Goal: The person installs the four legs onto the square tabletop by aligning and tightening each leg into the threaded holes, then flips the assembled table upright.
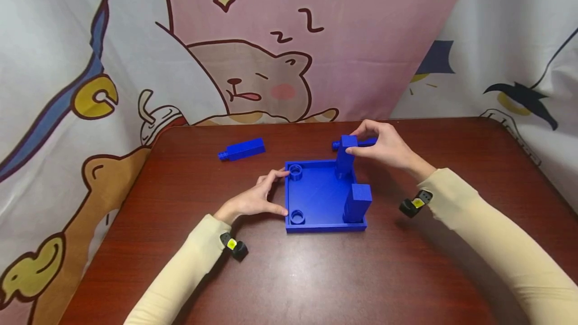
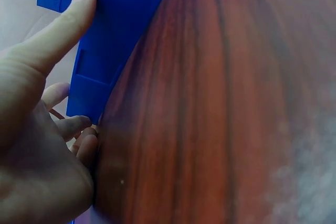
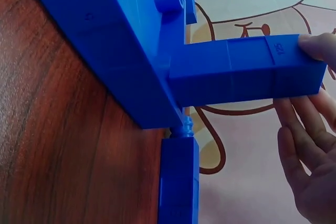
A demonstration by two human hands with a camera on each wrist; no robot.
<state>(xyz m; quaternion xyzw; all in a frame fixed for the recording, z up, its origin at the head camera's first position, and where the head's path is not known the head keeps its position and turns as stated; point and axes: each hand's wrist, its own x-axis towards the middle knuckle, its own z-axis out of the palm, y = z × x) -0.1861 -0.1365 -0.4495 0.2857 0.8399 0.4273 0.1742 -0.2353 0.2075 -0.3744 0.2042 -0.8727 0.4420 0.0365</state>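
A square blue tray with a low rim lies on the table. Ring-shaped sockets stand in its two left corners, the far socket and the near socket. At the far right corner a blue square leg stands upright; my right hand pinches its upper end between thumb and fingers. Another upright blue leg occupies the near right corner, untouched. My left hand spans the tray's left side, thumb near the front corner and fingertips at the back corner, touching the rim.
Behind the tray to the left lies a loose blue leg with a threaded-looking end. A second loose leg lies behind the right hand, partly covered in the head view. A printed cloth hangs along the back edge of the brown table.
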